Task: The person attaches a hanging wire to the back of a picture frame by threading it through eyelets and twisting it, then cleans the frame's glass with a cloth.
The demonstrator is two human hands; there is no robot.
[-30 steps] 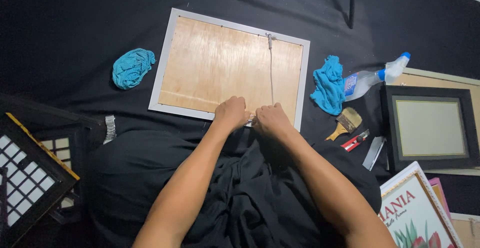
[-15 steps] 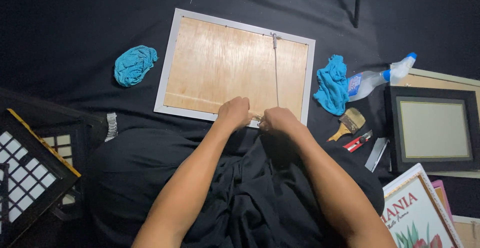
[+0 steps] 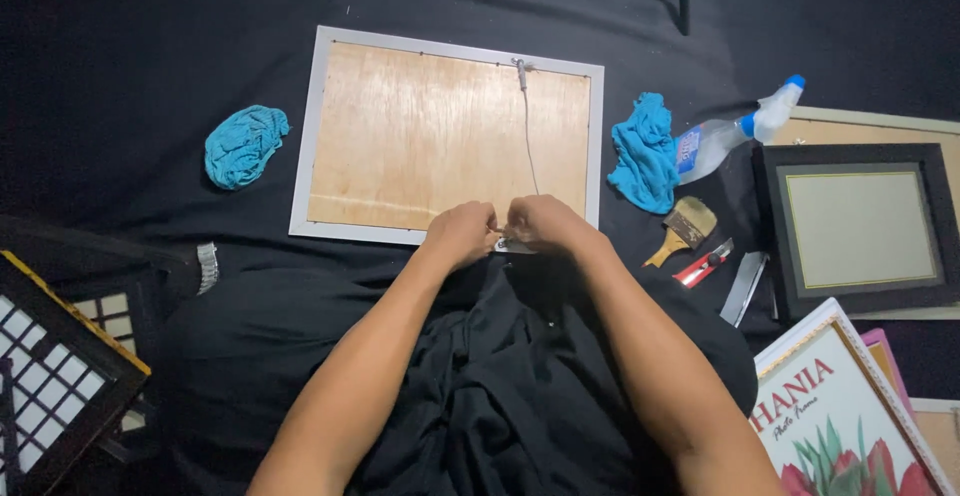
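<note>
The black cloth (image 3: 150, 56) covered the work surface, presumably to protect frames from scratches. The picture frame (image 3: 450, 136) lay face down at centre, its plywood backing up and pale rim exposed, giving access to the hanging wire (image 3: 527, 136) running from the far edge to the near edge. The left hand (image 3: 462, 234) and right hand (image 3: 545, 226) met at the near rim, fingers pinched closed around a small metal fitting (image 3: 512, 246) there.
</note>
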